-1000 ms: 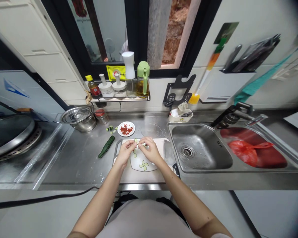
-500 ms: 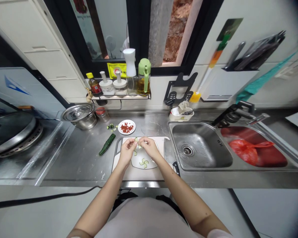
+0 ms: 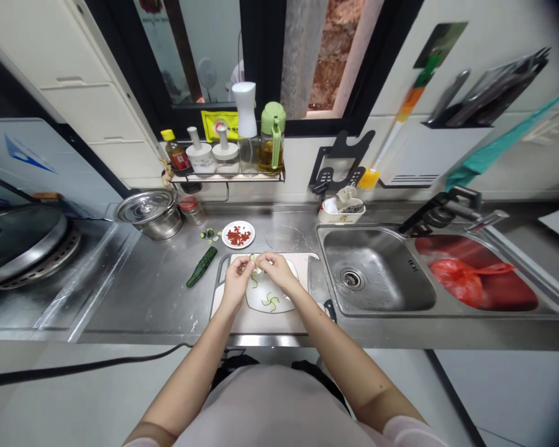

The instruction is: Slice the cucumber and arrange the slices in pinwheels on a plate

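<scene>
My left hand point(image 3: 238, 277) and my right hand point(image 3: 276, 270) meet over the far part of a white plate point(image 3: 284, 305). The left fingers pinch a small cucumber slice point(image 3: 252, 257), its green rim showing above the fingertips. My right hand is closed too, its fingertips close to that slice; what they hold, if anything, is too small to make out. Curved slices form a pinwheel point(image 3: 270, 302) on the plate, and a few more slices lie under the hands. The plate sits on a cutting board point(image 3: 246, 324).
Left of the board lies a cucumber point(image 3: 202, 267), near cucumber scraps point(image 3: 209, 234) and a dish of red bits point(image 3: 238, 235). A knife handle point(image 3: 330, 310) sticks out at the board's right. Further right is the sink point(image 3: 377, 273); a lidded pot point(image 3: 149, 214) stands back left.
The view has shifted slightly. My hands stay together above the plate, with the fingers moving only a little around the cucumber slice.
</scene>
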{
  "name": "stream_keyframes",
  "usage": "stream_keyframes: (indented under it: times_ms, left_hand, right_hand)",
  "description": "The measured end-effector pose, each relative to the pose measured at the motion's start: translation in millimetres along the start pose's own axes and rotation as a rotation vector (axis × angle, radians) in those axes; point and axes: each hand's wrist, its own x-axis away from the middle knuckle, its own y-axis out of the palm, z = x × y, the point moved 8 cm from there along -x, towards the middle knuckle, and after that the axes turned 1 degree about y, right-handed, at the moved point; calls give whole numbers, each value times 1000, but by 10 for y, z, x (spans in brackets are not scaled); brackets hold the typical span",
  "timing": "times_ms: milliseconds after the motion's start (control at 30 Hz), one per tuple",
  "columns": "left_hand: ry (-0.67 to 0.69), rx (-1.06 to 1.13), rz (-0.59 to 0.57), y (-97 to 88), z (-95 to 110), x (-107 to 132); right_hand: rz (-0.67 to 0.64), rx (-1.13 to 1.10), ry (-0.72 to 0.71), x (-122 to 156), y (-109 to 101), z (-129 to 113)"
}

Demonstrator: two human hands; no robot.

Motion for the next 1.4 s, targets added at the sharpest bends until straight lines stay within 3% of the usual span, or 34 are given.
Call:
stream_keyframes:
  times_ms: [200, 400, 533, 667, 867, 1400]
  left_hand:
    - [-2, 31, 7, -114, -139, -60]
    - [-72, -136, 24, -305, -534, -111]
    - [-127, -262, 60, -413, -820, -97]
    - [-154, -380, 53, -466, -984, -84]
    - [-163, -571, 47, -495, -1014, -80]
    - [-250, -905, 39, -520, -960, 1]
  right_hand:
    - [-104, 64, 139, -88, 34, 222]
    - [-124, 224, 311, -148, 20, 670]
    - [-114, 368, 295, -185, 3, 889]
    - [-119, 558, 183, -205, -8, 929]
    - [-123, 674, 91, -194, 5, 883]
    - [-163, 809, 99, -168, 87, 980]
